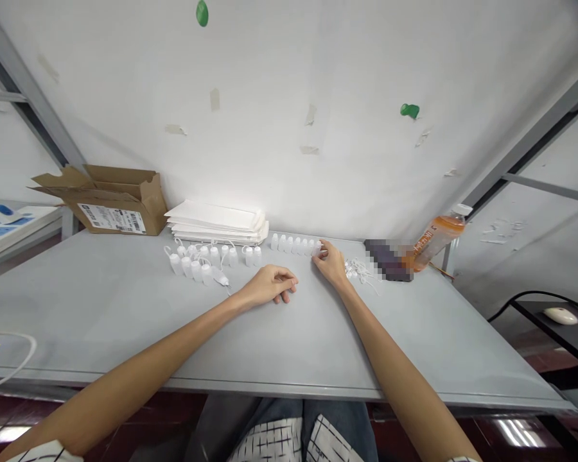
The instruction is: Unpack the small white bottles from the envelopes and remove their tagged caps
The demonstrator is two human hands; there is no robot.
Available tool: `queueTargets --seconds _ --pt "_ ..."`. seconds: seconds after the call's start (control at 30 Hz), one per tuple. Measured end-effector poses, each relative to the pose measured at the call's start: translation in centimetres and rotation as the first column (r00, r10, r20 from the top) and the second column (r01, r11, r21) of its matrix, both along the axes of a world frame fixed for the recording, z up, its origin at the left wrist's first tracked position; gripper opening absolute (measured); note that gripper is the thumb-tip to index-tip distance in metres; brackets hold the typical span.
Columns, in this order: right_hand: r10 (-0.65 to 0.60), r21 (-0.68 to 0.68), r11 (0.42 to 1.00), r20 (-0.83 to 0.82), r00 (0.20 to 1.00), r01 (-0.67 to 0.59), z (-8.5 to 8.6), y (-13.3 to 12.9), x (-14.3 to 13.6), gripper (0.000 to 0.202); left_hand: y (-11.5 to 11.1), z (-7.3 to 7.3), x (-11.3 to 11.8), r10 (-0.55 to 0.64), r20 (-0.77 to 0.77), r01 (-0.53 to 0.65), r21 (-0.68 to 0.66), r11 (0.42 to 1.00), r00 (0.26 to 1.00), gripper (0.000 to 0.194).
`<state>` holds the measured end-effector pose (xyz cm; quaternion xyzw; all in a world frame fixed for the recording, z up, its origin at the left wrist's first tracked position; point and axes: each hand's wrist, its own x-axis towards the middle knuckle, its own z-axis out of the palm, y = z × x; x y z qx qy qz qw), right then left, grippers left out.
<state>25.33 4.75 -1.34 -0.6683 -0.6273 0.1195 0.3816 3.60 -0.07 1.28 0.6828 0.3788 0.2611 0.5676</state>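
My right hand (331,264) is at the right end of a row of small white bottles (293,244). Its thumb and fingers close round the last bottle (316,247) of that row. My left hand (273,284) hovers low over or rests on the grey table, fingers loosely curled and apart, with nothing visible in it. To its left stands a group of small white bottles (191,266) with white cords at their tops; one bottle (219,276) lies tilted. A tangle of white cords with small pieces (361,272) lies just right of my right wrist.
A stack of white sheets or envelopes (216,218) lies against the wall, beside an open cardboard box (118,199). At the right, an orange drink bottle (438,237) leans near a dark, partly blurred object (388,260). A white cable (29,350) crosses the table's left edge.
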Motion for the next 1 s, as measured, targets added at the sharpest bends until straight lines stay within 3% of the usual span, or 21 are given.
queueTargets --seconds 0.23,0.33,0.4,0.5,0.57,0.63,0.7,0.77,0.87,1.0 --pt "-0.026 0.064 0.998 0.041 0.999 0.023 0.0 -1.2 -0.2 0.056 -0.5 1.6 -0.3 0.035 0.004 -0.036 0.081 0.996 0.999 0.036" --pt "-0.098 0.159 0.984 0.072 0.993 0.086 0.8 -2.0 -0.6 0.051 -0.5 2.5 -0.8 0.138 0.053 -0.147 0.249 0.957 0.989 0.033" --pt "-0.166 0.262 0.954 0.07 0.984 0.142 1.9 -2.8 -1.1 0.045 -0.3 3.4 -1.6 0.26 0.126 -0.289 0.416 0.862 0.957 0.028" --pt "-0.179 0.396 0.905 0.022 0.984 0.156 3.3 -4.2 -2.5 0.036 0.3 4.9 -3.2 0.46 0.246 -0.505 0.612 0.609 0.853 0.024" --pt "-0.095 0.41 0.909 0.016 0.995 0.081 3.7 -5.2 -4.3 0.03 0.9 5.8 -4.5 0.544 0.303 -0.579 0.673 0.46 0.783 0.023" --pt "0.082 0.352 0.931 0.062 0.995 -0.099 3.5 -6.1 -6.8 0.025 1.7 6.3 -5.7 0.59 0.333 -0.614 0.694 0.375 0.736 0.023" --pt "0.266 0.22 0.929 0.166 0.95 -0.298 2.9 -6.8 -9.7 0.023 2.6 6.5 -6.8 0.628 0.335 -0.627 0.709 0.322 0.702 0.022" --pt "0.374 0.072 0.912 0.257 0.891 -0.404 2.3 -7.1 -12.4 0.027 3.4 6.3 -7.7 0.66 0.331 -0.632 0.721 0.284 0.674 0.021" --pt "0.44 -0.061 0.893 0.329 0.835 -0.447 1.8 -6.9 -15.3 0.034 4.2 6.1 -8.4 0.689 0.331 -0.641 0.725 0.252 0.645 0.02" --pt "0.434 -0.069 0.898 0.309 0.846 -0.435 1.9 -6.2 -16.4 0.033 4.2 6.1 -8.5 0.709 0.312 -0.63 0.74 0.235 0.632 0.02"
